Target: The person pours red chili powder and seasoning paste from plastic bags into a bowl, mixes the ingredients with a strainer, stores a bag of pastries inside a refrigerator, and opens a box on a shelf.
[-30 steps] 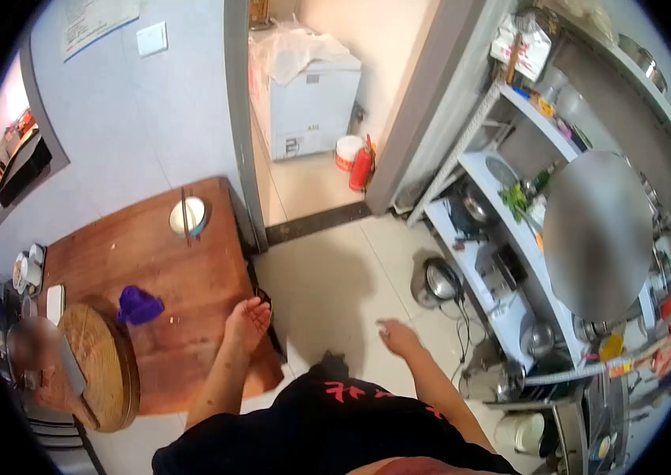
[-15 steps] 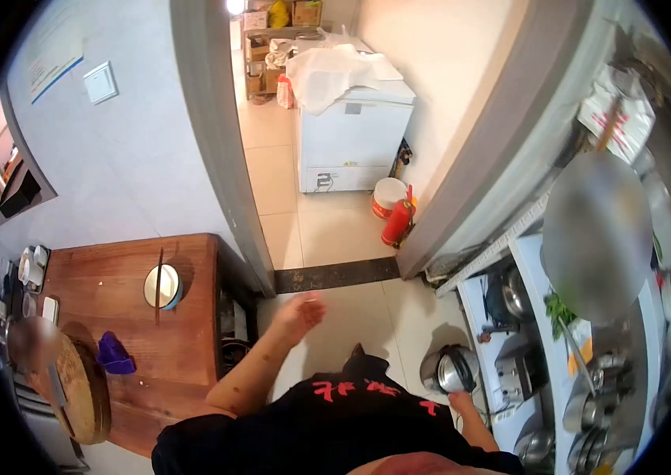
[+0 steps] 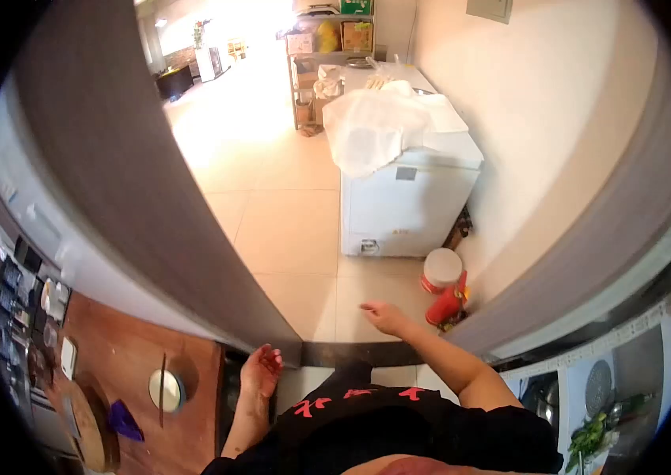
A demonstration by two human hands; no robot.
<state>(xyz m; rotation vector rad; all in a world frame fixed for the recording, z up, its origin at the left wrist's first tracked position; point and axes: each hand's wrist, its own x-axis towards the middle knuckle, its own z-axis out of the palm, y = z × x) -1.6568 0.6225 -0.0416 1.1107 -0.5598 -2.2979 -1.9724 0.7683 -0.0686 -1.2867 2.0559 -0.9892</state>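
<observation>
The left hand (image 3: pixel 262 372) and right hand (image 3: pixel 383 318) look empty, fingers (image 3: pixel 274 357) loosely parted, in an apparent stride calling for clear footing at the threshold (image 3: pixel 343 353).

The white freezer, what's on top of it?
A crumpled whitish sheet lies on the freezer and hangs over its front edge. Other pale things lie farther back, too unclear to name. Whatever the sheet covers is hidden.

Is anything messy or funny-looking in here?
A little: the whitish sheet on the white chest looks crooked, because it droops loosely over one front corner instead of lying flat. I can't see any spills.
</observation>
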